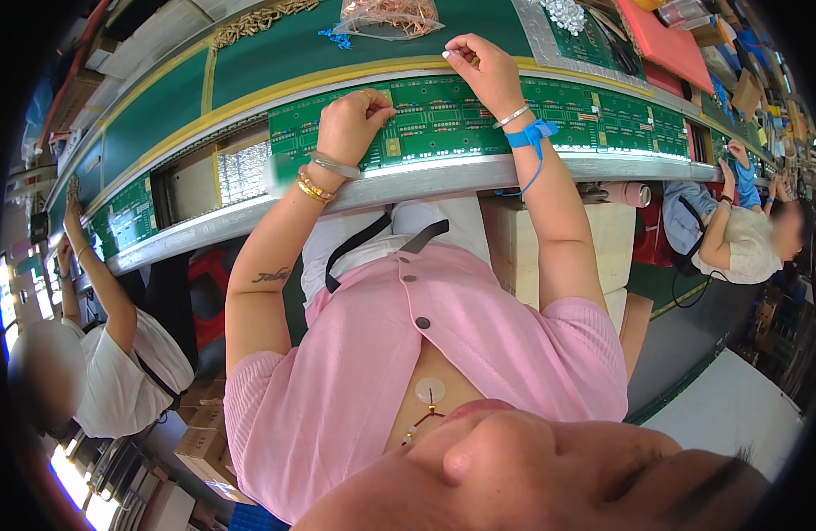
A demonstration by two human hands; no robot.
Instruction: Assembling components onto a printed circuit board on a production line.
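Observation:
A row of green circuit boards (pixel 434 137) with small parts on them lies along a metal rail (pixel 434 171) in front of me. My left hand (pixel 353 126) is over the left part of the boards, its thumb and fingertips pressed together. What it pinches, if anything, is too small to name. Farther right and higher, my right hand (pixel 489 75) is raised above the boards' far edge with thumb and forefinger together. A speck of white shows at its fingertips, perhaps a nail or a small part. A blue strap (pixel 530 134) with a cord circles my right wrist.
Beyond the boards stand a clear bag of copper-coloured parts (pixel 392 19), small blue parts (pixel 337 39), a pile of tan parts (pixel 259 23) and white parts (pixel 564 16). A red-pink sheet (pixel 663 37) is at right. Co-workers sit left (pixel 129 380) and right (pixel 735 243) along the line.

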